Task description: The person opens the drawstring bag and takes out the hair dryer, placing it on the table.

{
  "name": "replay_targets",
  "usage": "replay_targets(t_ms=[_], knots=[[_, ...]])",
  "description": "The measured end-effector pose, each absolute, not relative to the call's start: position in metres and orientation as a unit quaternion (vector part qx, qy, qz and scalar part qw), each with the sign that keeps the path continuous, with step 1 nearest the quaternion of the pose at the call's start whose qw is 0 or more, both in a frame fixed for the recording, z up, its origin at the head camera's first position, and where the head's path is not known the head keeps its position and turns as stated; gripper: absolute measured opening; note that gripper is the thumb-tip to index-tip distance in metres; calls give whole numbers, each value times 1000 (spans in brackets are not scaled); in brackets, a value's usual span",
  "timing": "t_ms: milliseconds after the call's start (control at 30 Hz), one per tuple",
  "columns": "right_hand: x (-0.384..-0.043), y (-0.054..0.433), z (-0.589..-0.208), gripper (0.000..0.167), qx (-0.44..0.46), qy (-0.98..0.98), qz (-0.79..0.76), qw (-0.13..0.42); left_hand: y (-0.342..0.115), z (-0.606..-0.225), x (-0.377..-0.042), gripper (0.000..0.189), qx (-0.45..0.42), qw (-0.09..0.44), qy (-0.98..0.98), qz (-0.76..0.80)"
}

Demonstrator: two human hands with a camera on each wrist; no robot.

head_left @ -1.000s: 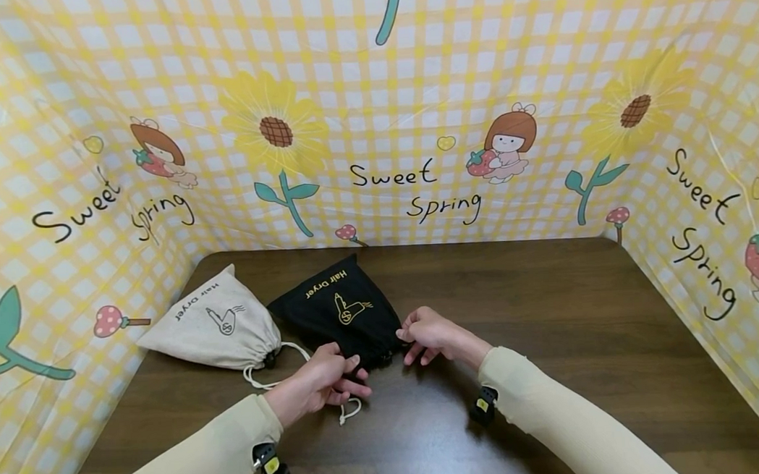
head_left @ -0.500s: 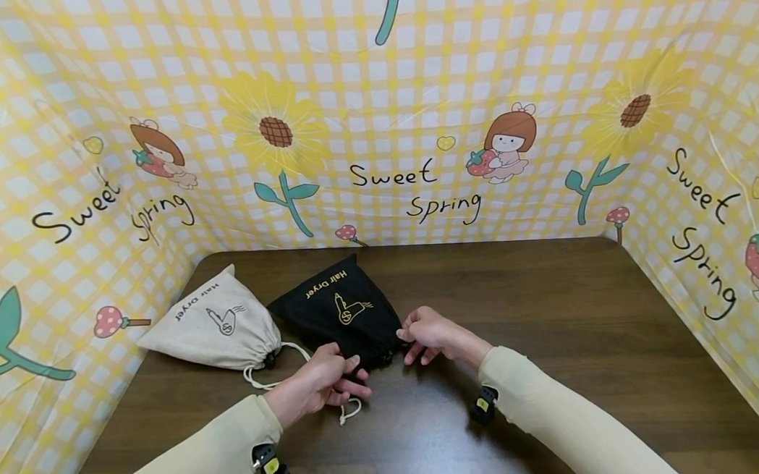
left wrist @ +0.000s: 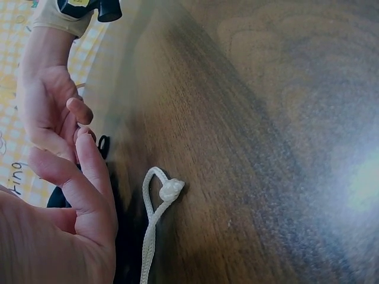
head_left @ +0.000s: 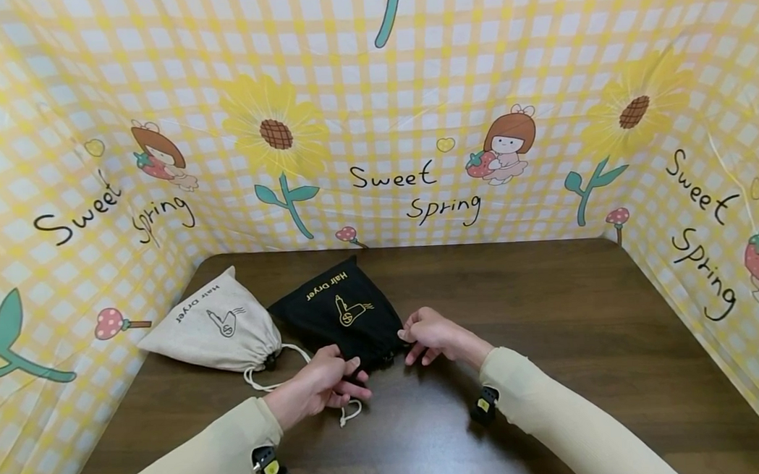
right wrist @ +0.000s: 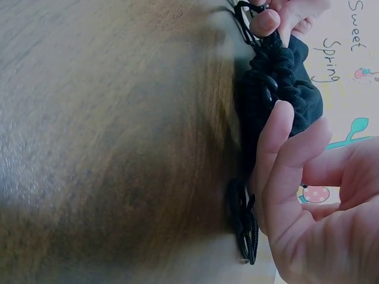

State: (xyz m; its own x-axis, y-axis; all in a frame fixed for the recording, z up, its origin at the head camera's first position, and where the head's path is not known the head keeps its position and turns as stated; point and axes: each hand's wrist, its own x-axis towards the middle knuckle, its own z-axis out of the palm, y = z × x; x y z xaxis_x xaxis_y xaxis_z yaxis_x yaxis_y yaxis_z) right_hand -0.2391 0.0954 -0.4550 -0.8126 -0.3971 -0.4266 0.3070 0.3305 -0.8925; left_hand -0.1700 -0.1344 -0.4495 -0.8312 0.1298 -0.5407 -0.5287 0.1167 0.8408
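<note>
A black drawstring bag (head_left: 332,323) with yellow "Hair Dryer" print lies flat, its gathered mouth (right wrist: 275,83) toward me. My left hand (head_left: 323,382) pinches the bag's near left corner between thumb and forefinger, the other fingers extended. At the near right corner, my right hand (head_left: 436,335) pinches the edge of the same bag. Black cord loops (right wrist: 244,228) hang out at the mouth in the right wrist view. Left of it lies a cream drawstring bag (head_left: 218,323) with black print. Its white cord (left wrist: 151,236) runs under my left hand and ends in a knot.
The dark wooden table (head_left: 539,292) is bounded at the back and both sides by a yellow checked cloth (head_left: 371,107) printed with flowers and "Sweet Spring". Light glares off the tabletop in front of my hands.
</note>
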Motion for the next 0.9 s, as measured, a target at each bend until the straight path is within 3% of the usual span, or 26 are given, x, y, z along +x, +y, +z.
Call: replay_targets(t_ms=[900], knots=[[-241, 97, -458, 18, -32, 760, -577, 297, -137, -446, -168, 11, -144, 260, 700, 650]])
